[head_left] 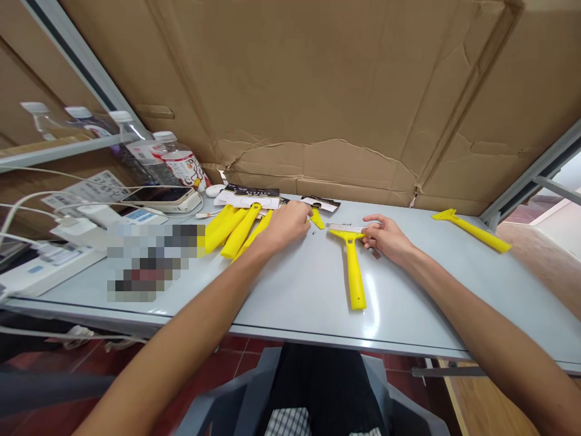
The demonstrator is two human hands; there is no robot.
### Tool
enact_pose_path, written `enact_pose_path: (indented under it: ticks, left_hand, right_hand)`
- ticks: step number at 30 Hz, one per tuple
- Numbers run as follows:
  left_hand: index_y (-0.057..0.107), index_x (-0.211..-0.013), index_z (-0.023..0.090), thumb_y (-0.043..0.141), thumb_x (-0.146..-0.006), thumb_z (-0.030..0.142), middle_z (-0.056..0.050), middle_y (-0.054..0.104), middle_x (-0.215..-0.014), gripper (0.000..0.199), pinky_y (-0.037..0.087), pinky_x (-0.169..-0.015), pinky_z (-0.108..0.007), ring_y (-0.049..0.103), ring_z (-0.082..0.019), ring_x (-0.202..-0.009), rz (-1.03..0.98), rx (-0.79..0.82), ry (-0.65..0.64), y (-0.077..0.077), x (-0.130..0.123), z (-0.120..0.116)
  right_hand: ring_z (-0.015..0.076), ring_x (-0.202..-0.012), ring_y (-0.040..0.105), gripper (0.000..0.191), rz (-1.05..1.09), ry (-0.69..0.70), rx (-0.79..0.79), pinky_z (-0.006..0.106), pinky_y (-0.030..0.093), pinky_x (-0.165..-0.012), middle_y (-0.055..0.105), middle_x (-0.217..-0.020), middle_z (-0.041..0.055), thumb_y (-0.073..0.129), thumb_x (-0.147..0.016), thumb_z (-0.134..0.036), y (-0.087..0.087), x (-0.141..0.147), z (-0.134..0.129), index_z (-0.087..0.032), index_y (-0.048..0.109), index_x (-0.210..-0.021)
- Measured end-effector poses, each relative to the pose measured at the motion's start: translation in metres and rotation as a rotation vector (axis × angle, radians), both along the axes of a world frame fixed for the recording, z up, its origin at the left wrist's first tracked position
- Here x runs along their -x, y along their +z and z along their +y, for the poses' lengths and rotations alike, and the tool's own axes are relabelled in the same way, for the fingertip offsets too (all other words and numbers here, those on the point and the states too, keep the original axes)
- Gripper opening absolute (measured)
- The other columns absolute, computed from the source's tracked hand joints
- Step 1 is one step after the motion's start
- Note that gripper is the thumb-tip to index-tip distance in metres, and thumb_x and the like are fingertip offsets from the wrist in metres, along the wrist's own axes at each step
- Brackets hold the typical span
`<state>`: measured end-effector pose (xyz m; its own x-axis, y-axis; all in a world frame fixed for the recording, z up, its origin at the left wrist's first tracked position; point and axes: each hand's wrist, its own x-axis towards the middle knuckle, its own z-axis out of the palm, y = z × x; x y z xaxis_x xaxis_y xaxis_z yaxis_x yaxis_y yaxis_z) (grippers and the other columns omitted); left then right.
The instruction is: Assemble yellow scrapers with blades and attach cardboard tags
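Observation:
A yellow scraper [354, 272] with a metal blade along its head lies on the grey table [290, 303], handle toward me. My right hand [384, 237] has its fingers closed on the right end of the scraper's head. Beyond the scraper and to its left, my left hand [293, 221] is closed beside a small yellow piece [318, 218]; what its fingertips hold, if anything, is hidden. Tiny dark bits [314, 232] lie near that piece. Several yellow handles [240, 233] lie left of my left hand, with black-and-white cards [249, 197] behind them.
Another yellow scraper [476, 232] rests at the far right. Bottles [181, 160], a phone [158, 195], white cables and a power strip [59, 266] crowd the left side. A cardboard wall [318, 91] rises behind the table.

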<state>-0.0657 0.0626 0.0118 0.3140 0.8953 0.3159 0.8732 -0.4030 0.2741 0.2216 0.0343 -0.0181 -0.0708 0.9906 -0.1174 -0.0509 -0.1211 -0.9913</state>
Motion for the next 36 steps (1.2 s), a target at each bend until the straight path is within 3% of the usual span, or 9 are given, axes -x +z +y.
enact_pose_path:
  ticks: [3,6,10,13,16,22,28,31,36]
  left_hand:
    - [0.085,-0.108,0.021,0.063,-0.094,0.025,-0.012,0.078,-0.101,0.026,0.050,-0.084,-0.037,0.069,-0.027,-0.093,-0.063,-0.087,-0.050,0.006,-0.005,0.002]
    - [0.086,-0.109,0.022,0.067,-0.096,0.032,-0.006,0.076,-0.084,0.025,0.049,-0.078,-0.034,0.067,-0.021,-0.078,-0.268,-0.165,-0.128,0.013,-0.010,0.001]
    - [0.084,-0.108,0.018,0.069,-0.096,0.039,-0.003,0.077,-0.078,0.028,0.053,-0.066,-0.028,0.068,-0.014,-0.061,-0.553,0.019,-0.194,0.018,-0.018,-0.005]
    - [0.082,-0.105,0.013,0.070,-0.095,0.040,-0.008,0.081,-0.085,0.031,0.058,-0.064,-0.028,0.074,-0.017,-0.065,-0.698,0.199,-0.226,0.016,-0.024,-0.008]
    - [0.082,-0.102,0.012,0.070,-0.095,0.037,-0.012,0.083,-0.089,0.029,0.063,-0.072,-0.031,0.078,-0.020,-0.076,-0.764,0.295,-0.261,0.010,-0.027,-0.006]
    - [0.080,-0.115,0.015,0.073,-0.089,0.025,-0.012,0.083,-0.114,0.028,0.061,-0.087,-0.032,0.078,-0.021,-0.101,-0.721,0.233,-0.335,0.000,-0.026,0.002]
    - [0.083,-0.107,0.016,0.073,-0.091,0.034,-0.011,0.083,-0.113,0.025,0.056,-0.083,-0.032,0.075,-0.020,-0.096,-0.698,0.205,-0.310,-0.001,-0.026,0.004]
    - [0.081,-0.107,0.016,0.074,-0.090,0.034,-0.011,0.083,-0.109,0.026,0.055,-0.083,-0.032,0.072,-0.019,-0.093,-0.851,0.219,-0.241,0.001,-0.025,0.005]
    - [0.078,-0.112,0.015,0.080,-0.084,0.030,-0.010,0.081,-0.108,0.032,0.053,-0.074,-0.029,0.067,-0.014,-0.083,-1.046,0.408,-0.194,-0.001,-0.024,0.008]
  right_hand:
    - [0.0137,-0.060,0.066,0.044,-0.006,-0.004,0.001,0.025,0.057,-0.056,0.066,-0.072,-0.0038,0.077,-0.077,-0.009,0.001,0.000,-0.001,-0.019,0.058,-0.115]
    - [0.0140,-0.058,0.065,0.044,-0.022,-0.003,0.005,0.025,0.055,-0.053,0.067,-0.071,-0.0036,0.077,-0.078,-0.010,0.001,0.000,-0.001,-0.019,0.057,-0.116]
    - [0.0145,-0.058,0.066,0.045,-0.032,0.004,0.007,0.025,0.055,-0.053,0.067,-0.071,-0.0033,0.078,-0.077,-0.011,0.001,-0.001,-0.001,-0.020,0.057,-0.116]
    - [0.0140,-0.058,0.066,0.045,-0.031,0.003,0.007,0.025,0.055,-0.056,0.068,-0.071,-0.0028,0.078,-0.077,-0.011,0.001,-0.001,0.000,-0.019,0.057,-0.116]
    - [0.0146,-0.057,0.066,0.046,-0.035,0.003,0.010,0.025,0.053,-0.052,0.069,-0.071,-0.0019,0.079,-0.076,-0.012,0.001,0.000,0.000,-0.020,0.057,-0.116]
    - [0.0148,-0.058,0.065,0.046,-0.039,-0.001,0.009,0.024,0.051,-0.047,0.068,-0.074,-0.0024,0.078,-0.075,-0.012,0.002,0.001,-0.001,-0.021,0.056,-0.115]
    - [0.0146,-0.057,0.065,0.044,-0.032,-0.009,0.021,0.024,0.052,-0.048,0.068,-0.073,-0.0018,0.078,-0.075,-0.011,0.003,0.002,-0.002,-0.020,0.057,-0.113]
    - [0.0139,-0.057,0.064,0.040,-0.024,-0.005,0.027,0.024,0.053,-0.050,0.068,-0.071,-0.0004,0.077,-0.076,-0.008,0.003,0.002,-0.001,-0.018,0.059,-0.110]
    - [0.0134,-0.057,0.063,0.038,-0.022,0.003,0.023,0.023,0.053,-0.051,0.068,-0.069,-0.0006,0.076,-0.078,-0.008,0.003,0.002,-0.002,-0.018,0.059,-0.110]
